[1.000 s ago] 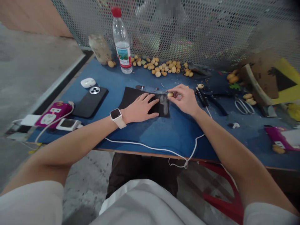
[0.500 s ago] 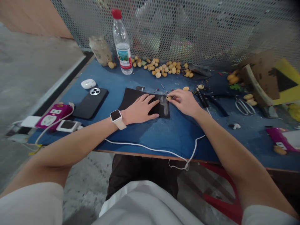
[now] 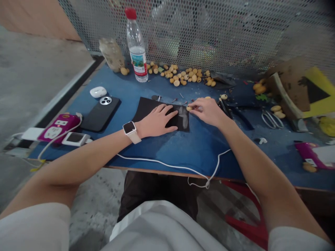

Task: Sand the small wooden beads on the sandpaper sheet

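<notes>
My L hand (image 3: pixel 157 122) lies flat and open on the black sheet (image 3: pixel 148 109), on the blue table (image 3: pixel 201 153) (smartwatch (image 3: pixel 129 128) on that wrist). My R hand (image 3: pixel 206 112) pinches a small tan bead (image 3: pixel 189 108) w/ fingertips, right at the sheet's R edge; can't tell if it's touching.

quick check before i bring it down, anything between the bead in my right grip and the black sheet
Nothing visible: the bead in the right grip sits right over the black sheet. The left hand lies flat on the sheet, off to its left.
</notes>
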Demonstrator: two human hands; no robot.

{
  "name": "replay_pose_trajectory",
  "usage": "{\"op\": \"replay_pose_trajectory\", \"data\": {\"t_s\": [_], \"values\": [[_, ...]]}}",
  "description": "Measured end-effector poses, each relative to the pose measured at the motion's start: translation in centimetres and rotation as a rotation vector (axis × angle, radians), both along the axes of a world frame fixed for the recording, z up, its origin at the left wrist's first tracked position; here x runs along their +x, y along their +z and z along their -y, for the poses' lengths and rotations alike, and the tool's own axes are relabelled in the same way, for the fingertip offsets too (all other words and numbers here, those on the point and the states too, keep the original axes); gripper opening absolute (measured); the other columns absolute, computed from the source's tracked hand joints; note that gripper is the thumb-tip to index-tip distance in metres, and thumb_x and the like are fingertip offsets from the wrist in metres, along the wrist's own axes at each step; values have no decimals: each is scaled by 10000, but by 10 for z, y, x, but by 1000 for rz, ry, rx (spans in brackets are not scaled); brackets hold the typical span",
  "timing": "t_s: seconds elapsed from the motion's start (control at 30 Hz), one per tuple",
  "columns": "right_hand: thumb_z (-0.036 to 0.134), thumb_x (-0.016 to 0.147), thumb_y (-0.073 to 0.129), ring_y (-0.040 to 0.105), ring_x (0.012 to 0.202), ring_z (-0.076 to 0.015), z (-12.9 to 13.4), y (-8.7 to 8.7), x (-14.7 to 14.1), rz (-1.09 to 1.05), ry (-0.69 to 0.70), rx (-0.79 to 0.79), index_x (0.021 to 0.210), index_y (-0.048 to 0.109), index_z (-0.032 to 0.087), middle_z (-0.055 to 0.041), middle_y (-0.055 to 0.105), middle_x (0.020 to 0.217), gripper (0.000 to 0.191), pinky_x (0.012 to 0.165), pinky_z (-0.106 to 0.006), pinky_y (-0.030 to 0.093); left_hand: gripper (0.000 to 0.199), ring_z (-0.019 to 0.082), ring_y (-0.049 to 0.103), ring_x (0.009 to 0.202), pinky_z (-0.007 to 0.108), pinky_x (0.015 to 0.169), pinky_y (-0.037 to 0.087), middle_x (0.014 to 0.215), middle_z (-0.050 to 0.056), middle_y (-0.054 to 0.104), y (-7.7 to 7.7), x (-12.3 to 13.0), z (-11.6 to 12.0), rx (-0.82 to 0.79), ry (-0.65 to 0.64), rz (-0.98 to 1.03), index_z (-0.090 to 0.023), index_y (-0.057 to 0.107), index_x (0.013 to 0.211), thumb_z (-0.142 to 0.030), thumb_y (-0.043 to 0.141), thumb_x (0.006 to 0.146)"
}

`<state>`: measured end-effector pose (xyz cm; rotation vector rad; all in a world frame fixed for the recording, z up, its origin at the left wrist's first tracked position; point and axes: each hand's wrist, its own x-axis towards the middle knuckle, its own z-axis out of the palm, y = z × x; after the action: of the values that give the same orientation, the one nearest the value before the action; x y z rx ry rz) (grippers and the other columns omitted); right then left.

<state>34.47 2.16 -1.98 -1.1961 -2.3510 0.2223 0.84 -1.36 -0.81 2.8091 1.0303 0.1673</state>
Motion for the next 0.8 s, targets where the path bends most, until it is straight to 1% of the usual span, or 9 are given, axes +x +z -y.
{"op": "replay_pose_trajectory", "data": {"t_s": [0.07, 0.17, 0.27, 0.33, 0.5, 0.57, 0.63, 0.73, 0.8], "values": [[426, 1106, 800, 840, 1073, -372, 2, 4, 2, 21, 31, -8, 1214, 937, 278, -140, 923, 1182, 229, 1003, -545, 636, 862, 514, 421, 1802, 738, 1491, 367, 1951, 273, 472, 1, 0, 0, 0, -2, 1, -113, 523, 1898, -686, 534, 1255], [430, 1110, 797, 852, 1103, -390, 5, 7, 4, 34, 59, -21, 1215, 923, 279, -150, 926, 1233, 222, 1042, -576, 636, 878, 515, 403, 1815, 722, 1492, 374, 1966, 270, 449, 3, 0, 0, -10, -1, -17, -114, 507, 1910, -700, 524, 1256], [432, 1126, 776, 849, 1158, -411, 7, 5, 2, 12, 63, -27, 1235, 910, 271, -169, 915, 1279, 236, 1080, -607, 639, 877, 514, 420, 1805, 713, 1491, 380, 1959, 275, 457, 4, 0, 0, -13, -3, -18, -110, 517, 1905, -697, 534, 1254], [429, 1137, 762, 838, 1177, -410, 7, 3, -1, -2, 54, -17, 1250, 912, 270, -169, 905, 1282, 246, 1085, -606, 646, 860, 510, 443, 1786, 723, 1481, 394, 1945, 271, 481, 3, 0, 0, 0, -6, -1, -119, 537, 1892, -693, 542, 1251], [395, 1170, 700, 802, 1244, -417, 2, -3, -9, 13, 24, 3, 1359, 912, 253, -191, 869, 1307, 317, 1143, -635, 639, 856, 520, 466, 1762, 736, 1467, 410, 1922, 282, 508, 0, 0, -1, 22, -11, 12, -103, 546, 1880, -681, 556, 1249], [402, 1191, 660, 777, 1295, -423, 0, -4, -10, 27, 33, 5, 1402, 904, 260, -195, 848, 1331, 352, 1173, -654, 627, 855, 510, 470, 1758, 724, 1470, 410, 1925, 272, 508, 0, 0, -2, 30, -12, 9, -109, 545, 1883, -686, 544, 1252], [436, 1214, 627, 759, 1319, -419, 0, -3, -8, 41, 72, -8, 1426, 897, 271, -194, 830, 1353, 381, 1181, -654, 622, 853, 506, 471, 1757, 712, 1479, 400, 1925, 266, 508, 1, 0, -2, 36, -15, 1, -111, 546, 1885, -685, 540, 1254], [498, 1222, 630, 769, 1258, -401, 2, 2, -3, 53, 148, -50, 1394, 907, 275, -187, 829, 1322, 395, 1137, -628, 633, 861, 514, 455, 1772, 708, 1485, 395, 1927, 276, 499, 1, 0, -2, 19, -11, -6, -94, 539, 1889, -674, 558, 1251], [521, 1209, 664, 780, 1200, -390, 5, 5, -2, 49, 167, -70, 1351, 919, 278, -178, 834, 1276, 379, 1100, -608, 636, 862, 513, 445, 1781, 721, 1480, 400, 1933, 271, 496, 0, -1, -2, 8, -9, 5, -108, 536, 1893, -683, 553, 1251]]}}
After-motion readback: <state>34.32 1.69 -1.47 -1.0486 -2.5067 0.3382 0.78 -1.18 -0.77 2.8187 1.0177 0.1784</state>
